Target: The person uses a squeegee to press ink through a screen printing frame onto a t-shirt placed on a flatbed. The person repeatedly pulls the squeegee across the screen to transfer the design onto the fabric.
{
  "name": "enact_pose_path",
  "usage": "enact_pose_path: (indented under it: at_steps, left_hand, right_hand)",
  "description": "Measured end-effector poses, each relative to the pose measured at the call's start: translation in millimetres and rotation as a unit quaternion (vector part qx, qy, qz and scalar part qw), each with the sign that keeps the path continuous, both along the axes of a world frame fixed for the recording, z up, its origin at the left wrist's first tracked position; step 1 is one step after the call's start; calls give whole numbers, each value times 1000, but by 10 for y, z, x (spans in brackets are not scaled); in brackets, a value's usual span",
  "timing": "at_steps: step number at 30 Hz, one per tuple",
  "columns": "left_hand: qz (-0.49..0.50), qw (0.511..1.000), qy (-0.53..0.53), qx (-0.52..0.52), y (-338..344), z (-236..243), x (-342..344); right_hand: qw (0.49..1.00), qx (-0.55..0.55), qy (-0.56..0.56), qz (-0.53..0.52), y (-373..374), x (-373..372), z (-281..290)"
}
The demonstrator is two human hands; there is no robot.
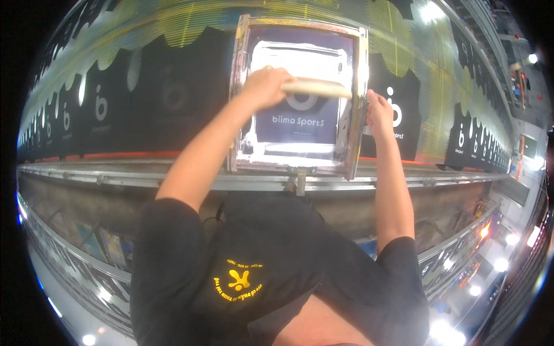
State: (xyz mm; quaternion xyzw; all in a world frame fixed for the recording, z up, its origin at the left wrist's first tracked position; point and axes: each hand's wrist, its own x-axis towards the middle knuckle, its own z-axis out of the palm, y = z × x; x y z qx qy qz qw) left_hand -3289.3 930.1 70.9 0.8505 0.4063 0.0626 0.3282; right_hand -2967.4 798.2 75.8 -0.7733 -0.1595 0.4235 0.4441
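Observation:
A rectangular printing screen [297, 23] with a metal frame, white-coated margins and a dark middle bearing white lettering lies before me. My left hand [265, 86] is closed on a long beige squeegee [320, 87], held crosswise over the upper half of the screen. My right hand [378, 112] has its fingers curled on the screen frame's right side, around what looks like a small metal fitting, partly hidden by the fingers. A bracket [300, 184] sits at the middle of the frame's near edge.
Black fabric pieces [112, 109] with white printed marks line the long table [433, 147] to both sides of the screen. A metal rail [219, 183] runs along its near edge. At the far right are lit aisles and more racks or tables [456, 248].

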Motion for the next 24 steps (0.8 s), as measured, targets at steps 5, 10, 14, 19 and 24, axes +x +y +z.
enact_pose_path:
  at_steps: [5,10,14,19,24]
  left_hand:
    - [-34,992,-32,119,-1606,-219,-505]
    - [-2,986,-127,108,-1955,-138,-807]
    - [-44,993,-62,89,-1580,-17,-1416]
    - [-24,996,23,82,-1148,39,-2530]
    - [-22,995,50,80,-781,36,-3612]
  right_hand:
    - [999,37,1,-15,11,51,-43]
    - [977,159,-136,-29,100,-128,-159]
    - [974,185,-125,-31,187,-756,-84]
    - [970,193,-144,-32,412,-1999,-555]
    - [973,162,-161,-21,751,-3258,-838]
